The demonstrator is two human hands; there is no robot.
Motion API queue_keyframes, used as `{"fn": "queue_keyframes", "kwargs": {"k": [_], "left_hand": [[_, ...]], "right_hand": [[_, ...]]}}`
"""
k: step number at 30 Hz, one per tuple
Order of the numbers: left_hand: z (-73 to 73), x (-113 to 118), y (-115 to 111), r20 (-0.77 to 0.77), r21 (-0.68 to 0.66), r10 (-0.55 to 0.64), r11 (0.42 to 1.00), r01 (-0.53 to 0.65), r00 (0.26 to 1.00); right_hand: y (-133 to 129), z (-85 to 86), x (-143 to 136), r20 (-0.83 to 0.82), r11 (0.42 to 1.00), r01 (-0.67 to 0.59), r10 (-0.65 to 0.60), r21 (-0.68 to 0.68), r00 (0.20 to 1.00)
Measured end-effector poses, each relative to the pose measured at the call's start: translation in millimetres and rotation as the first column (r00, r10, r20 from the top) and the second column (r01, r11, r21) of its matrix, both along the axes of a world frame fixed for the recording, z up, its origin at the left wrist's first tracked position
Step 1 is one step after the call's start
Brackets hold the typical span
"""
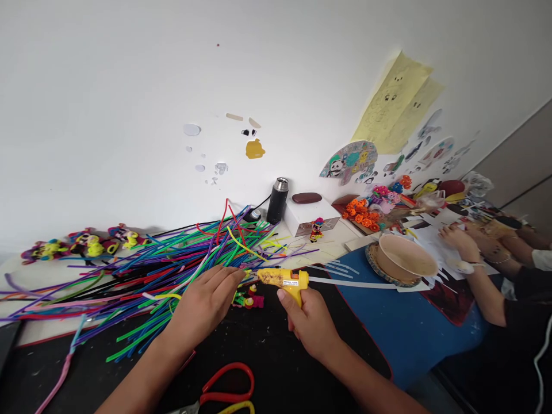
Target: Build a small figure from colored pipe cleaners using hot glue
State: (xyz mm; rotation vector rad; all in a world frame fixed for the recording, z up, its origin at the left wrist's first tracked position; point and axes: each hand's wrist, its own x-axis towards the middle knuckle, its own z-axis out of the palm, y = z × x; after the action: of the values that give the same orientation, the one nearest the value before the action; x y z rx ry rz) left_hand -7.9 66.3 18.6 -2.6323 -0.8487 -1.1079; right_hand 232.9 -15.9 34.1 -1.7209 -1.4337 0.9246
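In my right hand (313,325) is a yellow hot glue gun (280,278), its nozzle pointing left and a long pale glue stick (353,283) running out of its back. My left hand (207,302) is closed in a pinch at the nozzle. A small yellow-green piece (247,274) shows at its fingertips, mostly hidden, so its kind is unclear. Just below the nozzle lies a small colourful pipe-cleaner figure (250,301) on the black mat (276,351). A large heap of coloured pipe cleaners (146,287) spreads behind and left of my left hand.
Red-handled scissors (228,382) lie near me. Several fuzzy figures (92,244) rest at the far left. A black thermos (278,201) and white box (308,215) stand by the wall. Loose glue sticks (340,267) lie right, near a bowl (407,256) and another person's hand (459,241).
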Motion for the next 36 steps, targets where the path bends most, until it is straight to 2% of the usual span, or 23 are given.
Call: {"fn": "queue_keyframes", "kwargs": {"k": [18, 25, 32, 36], "left_hand": [[-7.1, -5.0, -1.4, -0.094, 0.043, 0.024, 0.999, -0.02, 0.995], [-1.0, -4.1, -1.3, -0.07, 0.06, 0.022, 0.998, -0.018, 0.997], [2.2, -2.6, -1.6, -0.027, 0.004, 0.014, 1.0, -0.014, 1.0], [0.7, -3.3, -1.2, -0.058, 0.043, 0.012, 0.999, -0.01, 0.998]], "right_hand": [[-0.5, 4.2, -0.2, 0.039, 1.0, 0.011, -0.012, 0.025, 0.999], [-1.7, 6.9, -1.9, 0.036, 0.999, 0.014, -0.015, 0.036, 0.999], [-2.7, 2.8, -0.1, 0.025, 1.0, 0.008, -0.008, 0.025, 1.0], [-2.2, 1.0, 0.2, 0.025, 0.999, 0.004, -0.005, 0.041, 1.0]]}}
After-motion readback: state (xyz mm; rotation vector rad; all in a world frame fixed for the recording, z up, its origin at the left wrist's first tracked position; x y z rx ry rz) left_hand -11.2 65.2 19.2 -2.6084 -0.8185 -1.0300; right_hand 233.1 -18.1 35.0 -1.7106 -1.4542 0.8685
